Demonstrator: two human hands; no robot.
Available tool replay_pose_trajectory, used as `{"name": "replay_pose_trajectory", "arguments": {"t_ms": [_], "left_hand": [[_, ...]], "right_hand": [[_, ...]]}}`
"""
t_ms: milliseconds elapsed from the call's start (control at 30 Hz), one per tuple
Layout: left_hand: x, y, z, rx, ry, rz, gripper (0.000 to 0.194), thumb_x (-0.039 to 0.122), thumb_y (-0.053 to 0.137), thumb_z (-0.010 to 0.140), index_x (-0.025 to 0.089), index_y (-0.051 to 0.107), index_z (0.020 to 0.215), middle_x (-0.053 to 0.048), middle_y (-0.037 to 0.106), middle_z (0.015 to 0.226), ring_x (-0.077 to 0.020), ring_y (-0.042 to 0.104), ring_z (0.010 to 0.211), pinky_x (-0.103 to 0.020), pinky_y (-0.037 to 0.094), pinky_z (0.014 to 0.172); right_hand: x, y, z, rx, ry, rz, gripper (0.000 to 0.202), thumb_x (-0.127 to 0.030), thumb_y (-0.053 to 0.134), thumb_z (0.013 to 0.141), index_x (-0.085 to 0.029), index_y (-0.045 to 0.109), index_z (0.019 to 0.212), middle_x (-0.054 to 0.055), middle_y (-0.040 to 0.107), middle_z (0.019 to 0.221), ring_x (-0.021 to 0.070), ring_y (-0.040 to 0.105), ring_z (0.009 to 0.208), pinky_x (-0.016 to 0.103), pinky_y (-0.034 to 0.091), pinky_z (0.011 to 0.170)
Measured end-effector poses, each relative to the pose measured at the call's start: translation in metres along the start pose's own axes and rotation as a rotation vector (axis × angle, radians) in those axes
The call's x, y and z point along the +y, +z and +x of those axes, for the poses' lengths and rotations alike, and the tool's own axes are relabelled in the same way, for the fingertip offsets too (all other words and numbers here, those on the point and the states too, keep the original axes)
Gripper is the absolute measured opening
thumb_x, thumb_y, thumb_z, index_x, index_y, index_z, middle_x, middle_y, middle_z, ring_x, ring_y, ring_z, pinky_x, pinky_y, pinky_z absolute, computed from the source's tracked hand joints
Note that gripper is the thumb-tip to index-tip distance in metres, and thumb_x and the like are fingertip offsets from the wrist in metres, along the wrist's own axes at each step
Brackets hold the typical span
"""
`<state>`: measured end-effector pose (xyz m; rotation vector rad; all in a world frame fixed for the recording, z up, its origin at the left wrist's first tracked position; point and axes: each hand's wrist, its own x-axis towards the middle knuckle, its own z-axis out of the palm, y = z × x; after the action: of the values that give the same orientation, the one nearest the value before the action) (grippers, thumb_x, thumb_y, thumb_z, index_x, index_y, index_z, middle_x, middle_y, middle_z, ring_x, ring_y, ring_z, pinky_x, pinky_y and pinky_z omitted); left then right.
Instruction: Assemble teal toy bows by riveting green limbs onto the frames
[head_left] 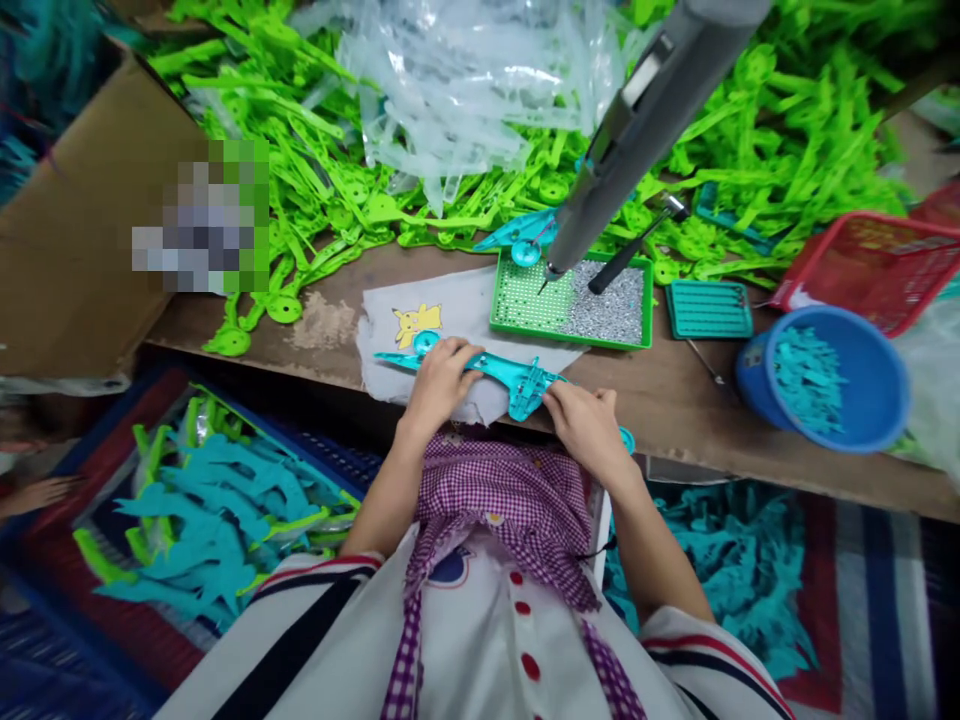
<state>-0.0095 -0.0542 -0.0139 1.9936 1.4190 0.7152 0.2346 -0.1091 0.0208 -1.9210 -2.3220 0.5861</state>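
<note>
Over the table's front edge, a long teal plastic part (491,367) with a bulky right end lies between my two hands. My left hand (442,380) is closed around its left half, near a round teal disc (426,342). Fingers of my right hand (589,420) pinch its right tip. Below the part is a pale cloth (386,315) with a yellow cartoon figure. A grey power screwdriver (619,140) hangs above, its bit over a green tray (517,322) of small metal screws. A black-handled tool with a metal head (630,252) leans in that tray.
Bright green plastic parts (322,200) and clear bags (480,90) cover the back. At right stand a blue bucket (874,380) with small teal pieces, a red basket (862,265) and a small teal tray (709,308). A cardboard box (75,220) is left; teal parts (217,500) fill a crate below.
</note>
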Motion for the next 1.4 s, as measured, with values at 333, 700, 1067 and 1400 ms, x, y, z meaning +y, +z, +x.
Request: {"name": "replay_pose_trajectory", "arguments": {"t_ms": [333,700,1067,1400], "left_hand": [[0.03,0.003,0.033,-0.095,0.14,0.054,0.02,0.028,0.081,0.079,0.023,0.074,0.096,-0.008,0.061,0.114,-0.0289,0.053,0.109,-0.043,0.041,0.095],[0.078,0.018,0.057,-0.406,0.3,0.432,0.015,0.018,0.065,0.088,0.015,0.073,0.076,-0.013,0.064,0.117,-0.0332,0.047,0.118,-0.052,0.034,0.098],[0.077,0.018,0.068,-0.59,0.194,0.411,0.015,0.014,0.057,0.087,0.012,0.072,0.084,-0.015,0.062,0.116,-0.0308,0.057,0.11,-0.049,0.041,0.094],[0.021,-0.027,0.077,-0.448,0.321,0.096,0.011,0.027,0.06,0.092,0.018,0.067,0.09,-0.008,0.059,0.116,-0.0187,0.062,0.094,-0.034,0.051,0.086]], "right_hand": [[0.017,-0.002,0.009,-0.006,0.103,0.049,0.031,-0.035,0.031,0.104,-0.021,0.055,0.09,0.006,0.071,0.09,0.0233,0.06,0.085,0.039,0.028,0.084],[0.018,0.002,0.009,-0.003,0.074,0.046,0.031,-0.033,0.031,0.105,-0.021,0.056,0.09,0.006,0.07,0.092,0.0237,0.06,0.09,0.035,0.025,0.08],[0.023,0.001,0.013,-0.007,0.1,0.174,0.027,-0.042,0.04,0.103,-0.021,0.056,0.095,0.005,0.07,0.087,0.0244,0.063,0.085,0.037,0.031,0.082],[0.046,0.005,0.001,0.045,-0.083,0.315,0.025,-0.043,0.049,0.1,-0.024,0.062,0.111,0.004,0.063,0.089,0.0216,0.061,0.084,0.039,0.037,0.084]]}}
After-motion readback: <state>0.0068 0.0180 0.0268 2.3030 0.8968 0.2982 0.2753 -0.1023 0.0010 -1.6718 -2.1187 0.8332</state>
